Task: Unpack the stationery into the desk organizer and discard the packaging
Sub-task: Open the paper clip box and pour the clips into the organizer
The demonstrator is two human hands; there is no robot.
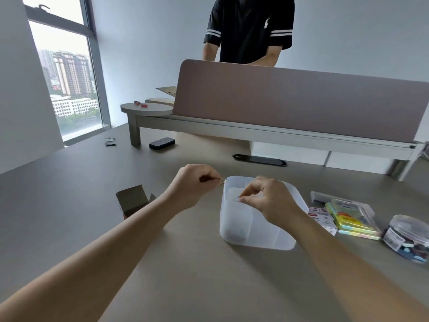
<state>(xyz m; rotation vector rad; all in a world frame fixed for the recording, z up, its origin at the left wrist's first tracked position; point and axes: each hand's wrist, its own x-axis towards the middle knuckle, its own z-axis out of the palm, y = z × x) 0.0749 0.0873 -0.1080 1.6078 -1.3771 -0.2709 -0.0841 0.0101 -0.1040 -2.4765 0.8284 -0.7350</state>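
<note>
1. Organizer (234, 219): in the head view we see this frosted plastic tray sitting on the grey-brown desk (185, 275) right in front of us, split by inner walls into compartments. Something pale lies in its near left compartment, too blurred for us to name.
2. Our desk runs back to a mauve divider screen (301, 101) on a pale rail. A round side shelf (146, 108) at the rail's left end carries small red items. Behind the screen stands a person in a black shirt (249, 29) with white sleeve stripes.
3. Far left, a tall window (67, 77) shows city buildings. On the desk below the shelf we see a dark flat case (161, 143) and a small crumpled wrapper (110, 141). A dark oval cable slot (259, 160) sits behind the organizer.
4. Our left hand (192, 184) hovers at the organizer's far left corner, fingers curled, thumb and forefinger pinching a metal paper clip (223, 181) over the rim.
5. Our right hand (269, 201) hangs above the organizer's middle, fingers bent, its fingertips pinching a second paper clip (237, 198).
6. An opened cardboard box (133, 199) with its flaps up stands left of the organizer, partly behind our left forearm.
7. Right of the organizer we see a small red-and-white box (321, 218), a stack of pastel sticky notes (355, 219) in clear wrap, and nearer the desk edge a clear round tub (408, 238) of dark and blue clips.
</note>
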